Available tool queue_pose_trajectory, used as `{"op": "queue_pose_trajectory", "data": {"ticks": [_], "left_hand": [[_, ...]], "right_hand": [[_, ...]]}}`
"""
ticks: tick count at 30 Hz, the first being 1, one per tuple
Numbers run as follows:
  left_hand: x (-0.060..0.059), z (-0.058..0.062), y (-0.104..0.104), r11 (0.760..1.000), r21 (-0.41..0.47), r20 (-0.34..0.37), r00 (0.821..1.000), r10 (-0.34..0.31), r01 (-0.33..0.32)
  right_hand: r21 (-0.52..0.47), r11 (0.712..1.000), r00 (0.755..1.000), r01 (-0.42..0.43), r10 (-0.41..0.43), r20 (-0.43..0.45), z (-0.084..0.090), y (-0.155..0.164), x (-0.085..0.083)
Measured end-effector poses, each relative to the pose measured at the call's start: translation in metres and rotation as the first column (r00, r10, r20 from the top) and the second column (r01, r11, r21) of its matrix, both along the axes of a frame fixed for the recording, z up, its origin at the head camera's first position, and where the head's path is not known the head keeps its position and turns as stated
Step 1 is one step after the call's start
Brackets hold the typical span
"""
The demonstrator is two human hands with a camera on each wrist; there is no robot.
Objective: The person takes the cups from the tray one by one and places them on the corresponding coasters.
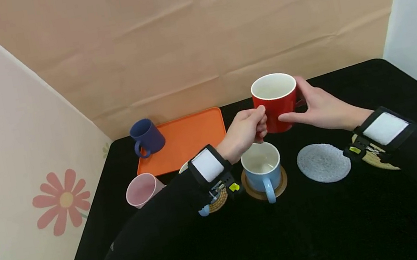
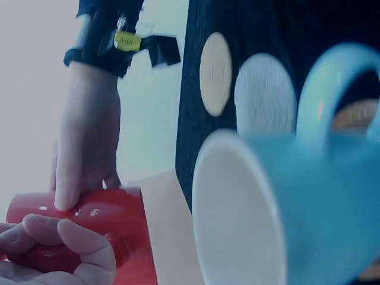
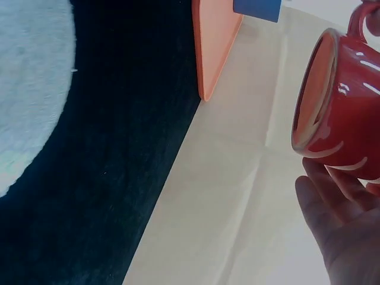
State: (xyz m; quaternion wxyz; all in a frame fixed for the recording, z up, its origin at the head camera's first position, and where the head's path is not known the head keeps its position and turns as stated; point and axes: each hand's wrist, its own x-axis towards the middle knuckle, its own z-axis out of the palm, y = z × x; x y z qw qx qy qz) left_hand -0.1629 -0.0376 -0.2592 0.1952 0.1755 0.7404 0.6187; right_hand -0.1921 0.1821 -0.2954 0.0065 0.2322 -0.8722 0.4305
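Note:
A red mug with a white inside is held upright above the black table by both hands. My left hand grips its left side with curled fingers; in the left wrist view those fingers wrap the red mug. My right hand holds the right side, thumb on the front and fingers behind by the handle. The right wrist view shows the red mug above my right palm. Just below stands a light blue mug on a wooden coaster.
A grey round coaster lies right of the light blue mug. An orange tray at the back left carries a dark blue mug. A pink mug stands near the left edge. Woven coasters lie under both wrists. Paper walls enclose the table.

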Motion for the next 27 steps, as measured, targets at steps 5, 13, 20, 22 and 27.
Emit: {"op": "queue_pose_trajectory", "data": {"ticks": [5,13,20,22,27], "left_hand": [[0.015,-0.001,0.015,0.997,0.014,-0.004,0.997,-0.074,0.074],[0.036,-0.01,0.035,0.984,0.051,0.078,0.982,-0.173,0.169],[0.055,-0.023,0.059,0.977,0.05,0.153,0.965,-0.212,0.207],[0.059,-0.028,0.063,0.972,0.045,0.167,0.958,-0.235,0.23],[0.065,-0.04,0.07,0.965,0.04,0.201,0.944,-0.26,0.258]], "right_hand": [[0.016,1.0,0.997,-0.01,0.011,-0.078,0.0,0.02,0.016],[0.079,0.997,0.983,0.001,0.014,-0.183,-0.006,0.047,0.034],[0.084,0.996,0.965,-0.027,0.048,-0.26,-0.021,0.072,0.049],[0.093,0.995,0.961,-0.046,0.07,-0.267,-0.027,0.078,0.053],[0.081,0.993,0.965,-0.086,0.103,-0.243,-0.039,0.086,0.058]]}}
